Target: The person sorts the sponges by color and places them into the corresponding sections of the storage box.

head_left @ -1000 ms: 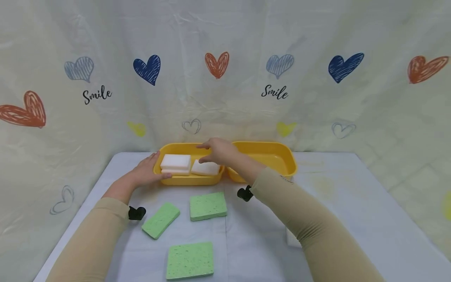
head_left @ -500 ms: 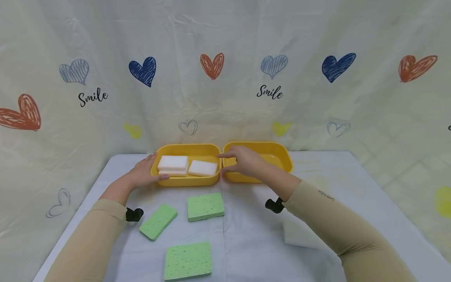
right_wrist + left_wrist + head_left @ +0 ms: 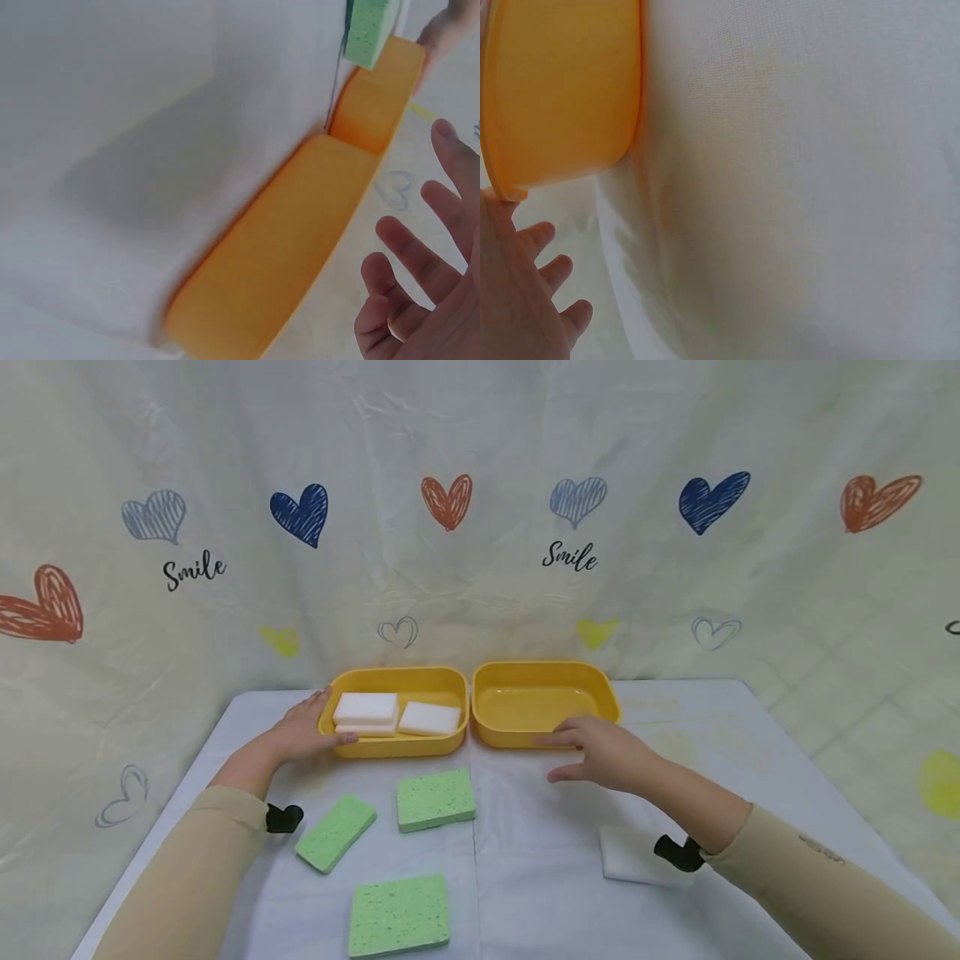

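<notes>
My left hand (image 3: 303, 729) rests at the left end of the left yellow tray (image 3: 393, 747), thumb over its front rim and fingers spread along the side. Inside that tray lie white sponges: two stacked at the left (image 3: 366, 706) and one (image 3: 430, 718) tilted at the right. With nothing in it, my right hand (image 3: 609, 755) hovers by the front right corner of the right yellow tray (image 3: 517, 737), its fingers apart and loosely bent. Below my right wrist, a white sponge (image 3: 630, 855) lies on the table, partly hidden by the wrist camera.
Three green sponges lie on the table in front of the left tray: a narrow slanted one (image 3: 335, 833), one near the tray (image 3: 436, 800) and one nearer me (image 3: 399, 916). The two trays stand side by side against a curtain (image 3: 495, 585) printed with hearts.
My right hand has moved from above the left tray, across the right tray, to the right and toward me. My left hand has stayed at the left tray's end.
</notes>
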A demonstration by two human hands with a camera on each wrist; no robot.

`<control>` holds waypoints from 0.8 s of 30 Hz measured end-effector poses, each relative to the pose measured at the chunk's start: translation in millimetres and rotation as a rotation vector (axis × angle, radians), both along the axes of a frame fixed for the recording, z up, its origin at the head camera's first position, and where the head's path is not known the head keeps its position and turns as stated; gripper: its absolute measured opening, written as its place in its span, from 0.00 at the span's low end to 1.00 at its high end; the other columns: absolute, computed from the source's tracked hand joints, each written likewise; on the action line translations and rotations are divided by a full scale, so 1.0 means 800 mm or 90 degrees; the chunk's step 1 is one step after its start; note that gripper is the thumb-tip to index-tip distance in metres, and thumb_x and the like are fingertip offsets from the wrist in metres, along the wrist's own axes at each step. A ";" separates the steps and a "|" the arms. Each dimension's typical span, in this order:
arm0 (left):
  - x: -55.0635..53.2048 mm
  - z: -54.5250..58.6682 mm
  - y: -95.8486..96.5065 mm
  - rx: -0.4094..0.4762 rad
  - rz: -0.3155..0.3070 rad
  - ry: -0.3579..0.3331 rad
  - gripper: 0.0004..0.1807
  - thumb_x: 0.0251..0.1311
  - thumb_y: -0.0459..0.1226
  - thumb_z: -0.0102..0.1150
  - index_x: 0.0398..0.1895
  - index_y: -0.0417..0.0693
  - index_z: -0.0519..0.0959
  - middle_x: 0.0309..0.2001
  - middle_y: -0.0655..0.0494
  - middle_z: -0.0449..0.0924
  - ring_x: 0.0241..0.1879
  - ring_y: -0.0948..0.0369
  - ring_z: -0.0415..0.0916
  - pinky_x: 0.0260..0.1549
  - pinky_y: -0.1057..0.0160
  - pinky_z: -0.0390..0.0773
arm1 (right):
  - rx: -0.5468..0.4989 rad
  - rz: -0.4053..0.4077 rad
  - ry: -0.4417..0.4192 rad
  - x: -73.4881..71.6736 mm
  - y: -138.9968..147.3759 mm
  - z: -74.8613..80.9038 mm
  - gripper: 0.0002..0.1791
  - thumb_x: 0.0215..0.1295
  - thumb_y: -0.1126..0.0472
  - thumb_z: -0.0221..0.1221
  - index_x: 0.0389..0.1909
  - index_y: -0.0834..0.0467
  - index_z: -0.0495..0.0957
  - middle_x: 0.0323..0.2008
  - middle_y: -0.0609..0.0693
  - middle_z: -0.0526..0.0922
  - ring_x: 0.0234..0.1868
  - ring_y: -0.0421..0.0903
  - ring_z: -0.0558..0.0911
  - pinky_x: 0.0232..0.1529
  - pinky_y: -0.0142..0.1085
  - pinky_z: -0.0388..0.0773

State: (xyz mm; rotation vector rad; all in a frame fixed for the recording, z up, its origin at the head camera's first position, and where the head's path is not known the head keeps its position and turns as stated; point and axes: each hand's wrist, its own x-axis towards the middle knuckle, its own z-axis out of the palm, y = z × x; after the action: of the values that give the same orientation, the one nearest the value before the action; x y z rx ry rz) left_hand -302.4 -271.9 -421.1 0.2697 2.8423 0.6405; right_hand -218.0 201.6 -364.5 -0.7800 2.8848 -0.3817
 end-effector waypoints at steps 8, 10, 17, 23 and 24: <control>0.002 0.002 0.002 -0.011 -0.004 0.000 0.66 0.55 0.68 0.58 0.79 0.37 0.35 0.77 0.31 0.37 0.74 0.33 0.36 0.68 0.31 0.44 | -0.005 -0.024 -0.046 0.040 0.063 -0.019 0.30 0.54 0.43 0.71 0.60 0.41 0.80 0.55 0.45 0.79 0.55 0.49 0.77 0.52 0.48 0.78; 0.001 0.001 0.001 -0.012 -0.006 0.002 0.66 0.55 0.68 0.58 0.79 0.37 0.36 0.77 0.32 0.37 0.74 0.33 0.35 0.68 0.31 0.44 | -0.011 -0.029 -0.060 0.047 0.077 -0.022 0.30 0.54 0.41 0.71 0.60 0.40 0.81 0.55 0.45 0.79 0.56 0.51 0.77 0.54 0.50 0.78; -0.003 -0.003 -0.004 -0.017 -0.014 0.006 0.65 0.56 0.68 0.58 0.78 0.36 0.35 0.77 0.31 0.36 0.74 0.33 0.35 0.68 0.31 0.44 | -0.022 -0.043 -0.157 0.068 0.115 -0.032 0.32 0.50 0.34 0.69 0.59 0.37 0.81 0.56 0.41 0.78 0.57 0.51 0.76 0.56 0.54 0.75; -0.003 -0.004 -0.003 -0.019 -0.009 -0.004 0.66 0.55 0.69 0.57 0.79 0.38 0.34 0.77 0.31 0.35 0.74 0.33 0.34 0.69 0.31 0.43 | -0.003 -0.033 -0.200 0.085 0.136 -0.043 0.33 0.47 0.31 0.69 0.58 0.31 0.79 0.56 0.39 0.77 0.57 0.51 0.75 0.56 0.55 0.74; -0.003 -0.004 -0.002 -0.019 -0.008 -0.006 0.66 0.55 0.69 0.57 0.79 0.38 0.34 0.77 0.31 0.35 0.74 0.33 0.34 0.68 0.31 0.42 | 0.003 -0.028 -0.200 0.088 0.138 -0.045 0.34 0.46 0.31 0.69 0.58 0.30 0.79 0.55 0.39 0.76 0.57 0.50 0.75 0.56 0.55 0.74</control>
State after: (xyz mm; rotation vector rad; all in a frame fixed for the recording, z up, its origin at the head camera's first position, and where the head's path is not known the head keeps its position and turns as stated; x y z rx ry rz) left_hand -305.1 -273.7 -424.0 0.2796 2.8366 0.5944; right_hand -147.6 312.1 -400.6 -0.5945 2.6106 -0.4577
